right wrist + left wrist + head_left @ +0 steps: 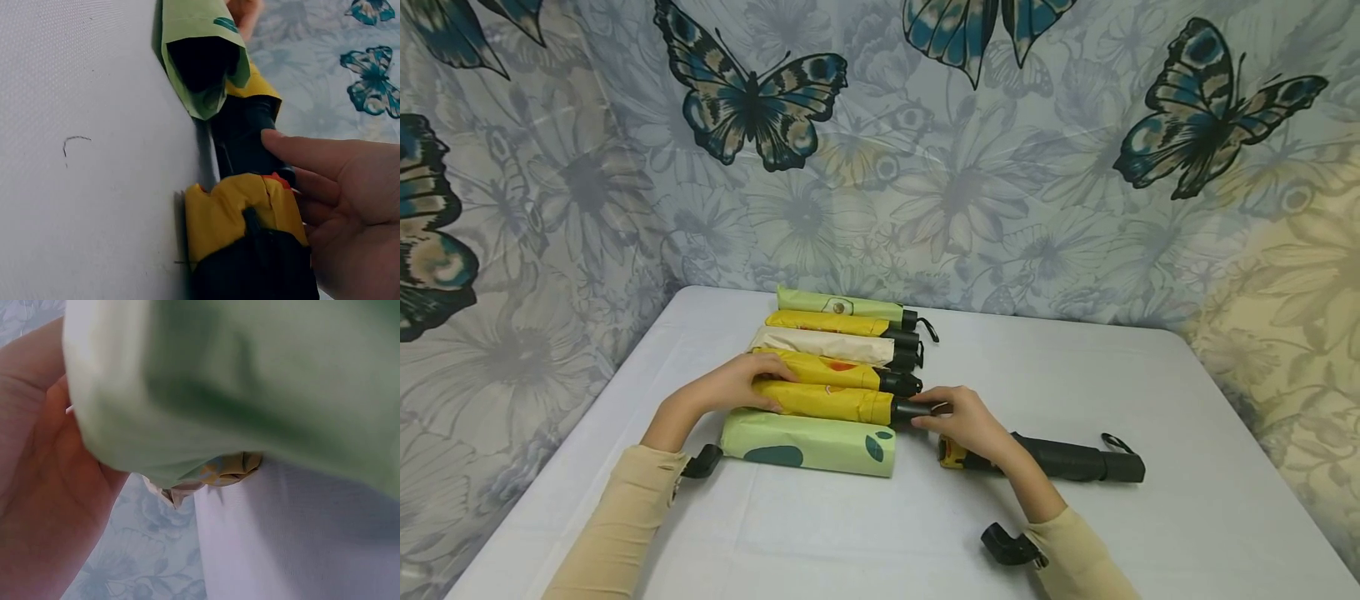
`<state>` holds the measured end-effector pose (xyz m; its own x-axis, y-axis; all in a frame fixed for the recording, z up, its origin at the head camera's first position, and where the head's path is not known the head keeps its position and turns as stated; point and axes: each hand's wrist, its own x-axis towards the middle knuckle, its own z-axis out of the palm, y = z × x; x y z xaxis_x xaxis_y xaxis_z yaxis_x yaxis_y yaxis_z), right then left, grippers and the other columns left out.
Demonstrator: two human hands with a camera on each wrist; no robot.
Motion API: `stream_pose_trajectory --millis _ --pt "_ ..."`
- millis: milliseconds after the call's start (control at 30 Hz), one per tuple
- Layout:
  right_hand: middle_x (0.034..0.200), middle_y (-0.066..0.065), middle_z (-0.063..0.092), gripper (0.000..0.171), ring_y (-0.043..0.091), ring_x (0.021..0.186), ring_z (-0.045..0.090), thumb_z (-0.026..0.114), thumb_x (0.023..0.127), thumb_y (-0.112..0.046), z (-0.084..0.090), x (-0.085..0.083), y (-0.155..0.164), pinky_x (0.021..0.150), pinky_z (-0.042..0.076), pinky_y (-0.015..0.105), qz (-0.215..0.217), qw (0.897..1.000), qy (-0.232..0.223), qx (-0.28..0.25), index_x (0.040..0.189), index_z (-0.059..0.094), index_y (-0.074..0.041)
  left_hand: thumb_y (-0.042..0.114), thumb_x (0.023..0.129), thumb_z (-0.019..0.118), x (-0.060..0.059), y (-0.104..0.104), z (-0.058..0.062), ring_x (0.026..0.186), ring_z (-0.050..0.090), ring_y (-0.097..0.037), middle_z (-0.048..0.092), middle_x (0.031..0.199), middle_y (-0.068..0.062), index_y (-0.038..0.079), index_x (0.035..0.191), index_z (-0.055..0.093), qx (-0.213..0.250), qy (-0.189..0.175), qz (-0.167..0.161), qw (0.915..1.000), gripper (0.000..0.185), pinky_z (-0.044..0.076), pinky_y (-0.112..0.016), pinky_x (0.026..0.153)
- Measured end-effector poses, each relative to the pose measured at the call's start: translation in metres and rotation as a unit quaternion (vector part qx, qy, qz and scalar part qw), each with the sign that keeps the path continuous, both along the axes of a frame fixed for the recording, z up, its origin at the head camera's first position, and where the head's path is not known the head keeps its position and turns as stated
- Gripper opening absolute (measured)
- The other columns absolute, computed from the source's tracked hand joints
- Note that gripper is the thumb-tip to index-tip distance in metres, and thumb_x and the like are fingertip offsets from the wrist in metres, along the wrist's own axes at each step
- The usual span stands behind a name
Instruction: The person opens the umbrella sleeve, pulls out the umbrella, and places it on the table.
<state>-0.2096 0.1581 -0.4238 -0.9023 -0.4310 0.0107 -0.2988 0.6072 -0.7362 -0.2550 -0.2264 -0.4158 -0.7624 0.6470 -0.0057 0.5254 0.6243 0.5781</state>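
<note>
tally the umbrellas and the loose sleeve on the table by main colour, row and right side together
Yellow umbrellas: 3
Light green umbrella: 1
Light green sleeve, open at one end: 1
Cream umbrella: 1
Black umbrella with a yellow end: 1
Total: 7

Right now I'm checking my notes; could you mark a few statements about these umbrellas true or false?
1. The right hand holds the black handle of the nearest yellow umbrella. True.
2. The cream umbrella lies between two yellow umbrellas. True.
3. The mostly black umbrella lies left of the cream umbrella. False: it lies right.
4. The farthest umbrella is yellow. False: it is light green.
5. The left hand touches a yellow umbrella. True.
</note>
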Motion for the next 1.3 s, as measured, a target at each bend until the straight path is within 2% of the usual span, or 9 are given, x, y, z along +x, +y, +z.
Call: stream_pose_trajectory --millis 133,367,600,967,1300 --pt "0.125 0.015 0.066 0.034 0.03 0.109 0.066 0.073 0.088 -0.024 0.001 0.0 0.008 0.09 0.058 0.038 -0.006 1.0 -0.012 -0.005 0.119 0.07 -0.009 0.029 0.08 0.081 0.0 0.001 0.0 0.118 0.058 -0.026 0.064 0.123 -0.002 0.019 0.122 0.068 0.002 -0.006 0.002 1.0 0.045 0.049 -0.047 0.101" --pt "0.127 0.017 0.065 0.036 0.028 0.102 0.07 0.072 0.089 -0.026 0.002 0.0 0.021 0.078 0.06 0.028 -0.022 0.999 -0.039 -0.027 0.12 0.07 -0.01 0.03 0.08 0.081 0.001 0.0 0.001 0.118 0.057 -0.025 0.064 0.123 -0.001 0.02 0.123 0.067 0.001 -0.008 0.003 1.0 0.046 0.048 -0.047 0.101" --pt "0.127 0.016 0.064 0.037 0.021 0.096 0.071 0.073 0.089 -0.029 0.003 0.002 0.032 0.073 0.057 0.024 -0.043 0.996 -0.062 -0.041 0.121 0.069 -0.012 0.029 0.08 0.08 0.001 0.0 0.001 0.119 0.057 -0.026 0.063 0.125 -0.002 0.019 0.124 0.067 -0.001 -0.012 0.002 0.9999 0.047 0.048 -0.048 0.102" --pt "0.127 0.02 0.064 0.041 0.023 0.097 0.072 0.071 0.09 -0.029 0.007 0.009 0.049 0.074 0.058 0.024 -0.053 0.993 -0.077 -0.068 0.125 0.066 -0.007 0.021 0.082 0.079 0.0 -0.002 0.0 0.117 0.057 -0.03 0.063 0.124 -0.006 0.016 0.123 0.067 0.006 -0.004 -0.006 1.0 0.044 0.048 -0.05 0.101" --pt "0.127 0.019 0.064 0.042 0.024 0.099 0.072 0.07 0.09 -0.03 0.011 0.015 0.058 0.08 0.059 0.03 -0.063 0.993 -0.072 -0.067 0.126 0.066 -0.007 0.006 0.082 0.076 0.0 -0.002 -0.001 0.104 0.062 -0.021 0.066 0.116 -0.005 0.015 0.116 0.069 0.015 -0.001 -0.006 0.9999 0.035 0.055 -0.034 0.088"
